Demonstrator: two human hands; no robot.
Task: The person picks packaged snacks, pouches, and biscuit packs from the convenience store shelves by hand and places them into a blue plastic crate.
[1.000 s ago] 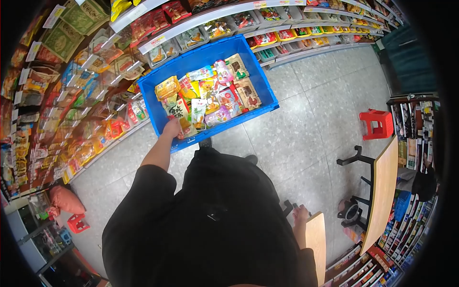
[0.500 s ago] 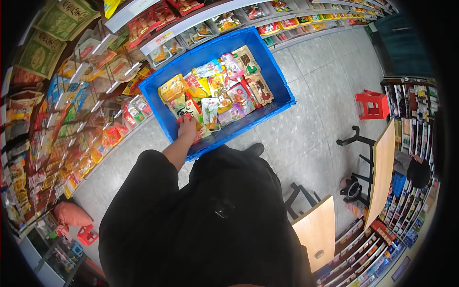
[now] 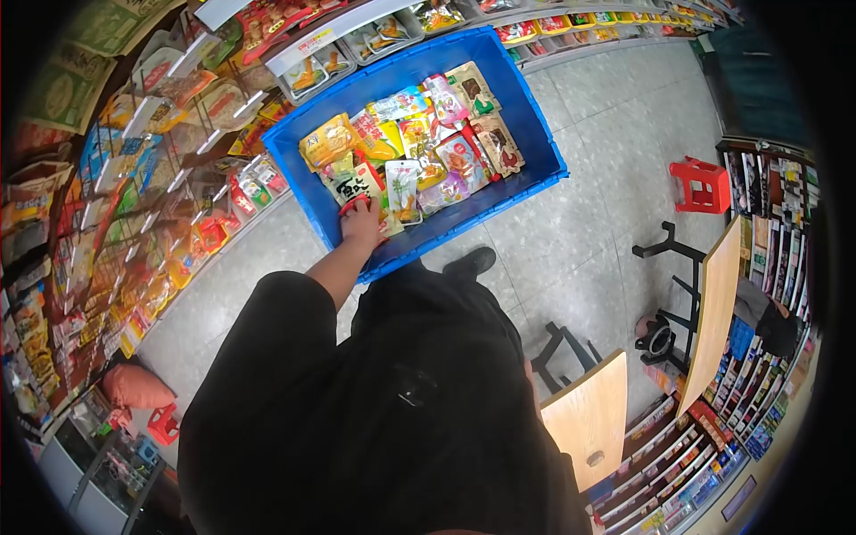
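My left hand (image 3: 360,219) reaches into the near left corner of a blue plastic crate (image 3: 428,247). Its fingers are closed at the lower end of a red-edged snack packet (image 3: 353,185) with large black characters. Beside it lies a white snack pouch (image 3: 403,189), and above it an orange-yellow snack bag (image 3: 326,143). Several more colourful packets cover the crate's bottom, among them a brown and cream pouch (image 3: 497,145) at the right. My right hand is out of view; only a sliver of skin shows beside my black clothing.
Shelves of packaged snacks (image 3: 214,107) run along the left and top, close to the crate. On the grey tiled floor (image 3: 580,192) stand a red stool (image 3: 701,185) and wooden-topped tables (image 3: 588,415) at the right. A person (image 3: 774,325) is by the far right shelves.
The crate appears slightly higher and further right as the view shifts. My left hand stays at the same packet, its fingers slightly lower against it. My shoe shows more below the crate.
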